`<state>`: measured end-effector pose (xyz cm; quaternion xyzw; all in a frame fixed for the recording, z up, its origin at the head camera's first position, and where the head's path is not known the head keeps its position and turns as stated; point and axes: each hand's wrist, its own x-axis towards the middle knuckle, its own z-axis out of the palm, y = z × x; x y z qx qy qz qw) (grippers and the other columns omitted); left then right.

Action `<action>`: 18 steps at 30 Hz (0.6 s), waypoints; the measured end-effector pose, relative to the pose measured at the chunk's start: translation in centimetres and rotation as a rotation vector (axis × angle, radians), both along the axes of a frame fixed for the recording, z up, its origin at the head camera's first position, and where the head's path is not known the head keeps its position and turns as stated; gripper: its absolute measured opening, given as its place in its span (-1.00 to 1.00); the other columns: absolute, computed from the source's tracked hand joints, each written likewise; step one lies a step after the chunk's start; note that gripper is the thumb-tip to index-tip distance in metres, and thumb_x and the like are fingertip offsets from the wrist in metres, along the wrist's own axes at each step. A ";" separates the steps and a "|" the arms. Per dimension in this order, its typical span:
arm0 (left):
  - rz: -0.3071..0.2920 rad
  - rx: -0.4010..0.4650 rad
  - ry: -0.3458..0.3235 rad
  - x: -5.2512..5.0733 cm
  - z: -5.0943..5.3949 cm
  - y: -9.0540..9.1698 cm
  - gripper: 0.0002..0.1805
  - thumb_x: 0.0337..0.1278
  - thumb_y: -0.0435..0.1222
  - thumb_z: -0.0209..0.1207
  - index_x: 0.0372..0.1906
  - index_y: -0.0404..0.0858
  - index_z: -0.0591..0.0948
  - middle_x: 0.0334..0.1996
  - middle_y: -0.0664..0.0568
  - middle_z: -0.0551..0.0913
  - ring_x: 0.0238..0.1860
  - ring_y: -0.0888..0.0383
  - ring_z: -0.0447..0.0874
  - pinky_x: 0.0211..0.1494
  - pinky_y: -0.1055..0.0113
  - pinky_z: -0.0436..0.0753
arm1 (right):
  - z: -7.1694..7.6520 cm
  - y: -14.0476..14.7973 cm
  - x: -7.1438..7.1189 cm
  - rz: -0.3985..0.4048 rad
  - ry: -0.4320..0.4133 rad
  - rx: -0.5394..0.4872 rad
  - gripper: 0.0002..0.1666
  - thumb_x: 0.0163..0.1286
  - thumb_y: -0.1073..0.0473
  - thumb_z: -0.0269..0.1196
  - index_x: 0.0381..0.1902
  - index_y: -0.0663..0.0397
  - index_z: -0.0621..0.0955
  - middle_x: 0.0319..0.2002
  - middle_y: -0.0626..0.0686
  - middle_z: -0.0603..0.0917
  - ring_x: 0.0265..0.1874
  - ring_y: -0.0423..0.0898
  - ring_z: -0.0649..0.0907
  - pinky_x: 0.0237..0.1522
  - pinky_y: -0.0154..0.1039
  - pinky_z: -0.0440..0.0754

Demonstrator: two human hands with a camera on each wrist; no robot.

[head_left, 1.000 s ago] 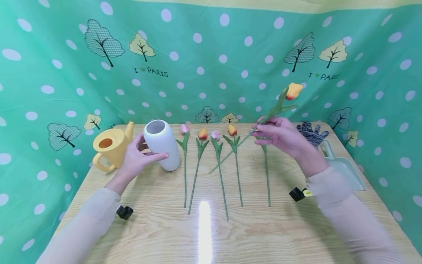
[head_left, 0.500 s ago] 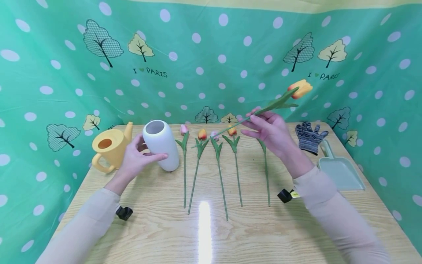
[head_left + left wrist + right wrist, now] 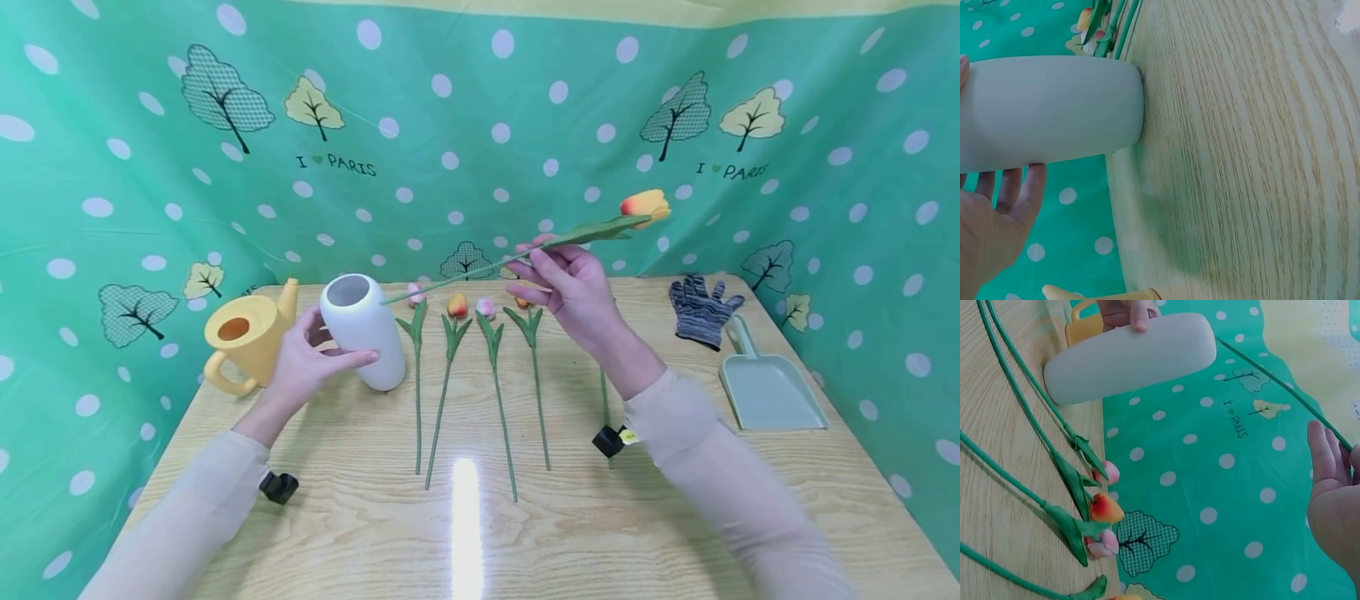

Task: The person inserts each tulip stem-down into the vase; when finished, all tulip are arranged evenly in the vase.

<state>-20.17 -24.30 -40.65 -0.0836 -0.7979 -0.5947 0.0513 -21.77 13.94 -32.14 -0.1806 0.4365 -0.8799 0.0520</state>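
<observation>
My left hand (image 3: pixel 311 358) grips a white vase (image 3: pixel 375 346), thumb across its front and fingers around its far left side; the vase stands on the table with its mouth upward. In my right hand (image 3: pixel 573 292) is an artificial tulip (image 3: pixel 645 208) with a yellow and red head, pinched by the stem just below the leaves. Its stem slants down to the left, and the tip is by the vase's right rim in the head view. The right wrist view shows the stem (image 3: pixel 1272 381) reaching to the vase's mouth end; whether it is inside cannot be told.
Several tulips lie in a row, among them a pink tulip (image 3: pixel 417 329) and an orange tulip (image 3: pixel 453 333); one is partly behind my right arm. A yellow watering can (image 3: pixel 251 329) stands left of the vase. Right are a striped glove (image 3: pixel 697 310) and a pale green dustpan (image 3: pixel 772 387).
My right hand has moved left with the tulip, whose stem has tipped flatter and come across to the vase's rim. The left hand and vase have stayed nearly still.
</observation>
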 end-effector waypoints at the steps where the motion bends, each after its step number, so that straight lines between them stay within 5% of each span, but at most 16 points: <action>1: -0.001 0.001 0.000 0.0 0.0 0.0 -0.08 -0.19 -0.27 0.64 0.37 -0.01 0.44 0.14 0.00 0.57 0.09 0.02 0.60 -0.03 0.35 0.71 | 0.0 -0.2 -0.1 -0.007 0.008 0.007 -0.92 0.52 0.34 0.18 -0.08 0.24 0.57 -0.05 0.19 0.69 -0.06 0.07 0.76 -0.01 0.00 0.69; 18: 0.011 -0.025 -0.012 -0.1 -0.1 0.2 -0.05 -0.18 -0.25 0.64 0.40 0.01 0.41 0.16 0.00 0.55 0.10 0.05 0.58 -0.04 0.40 0.70 | 1.7 -3.3 -0.7 -0.046 0.080 0.026 -0.89 0.53 0.37 0.16 -0.04 0.23 0.55 -0.04 0.19 0.67 -0.02 0.11 0.73 0.02 0.06 0.68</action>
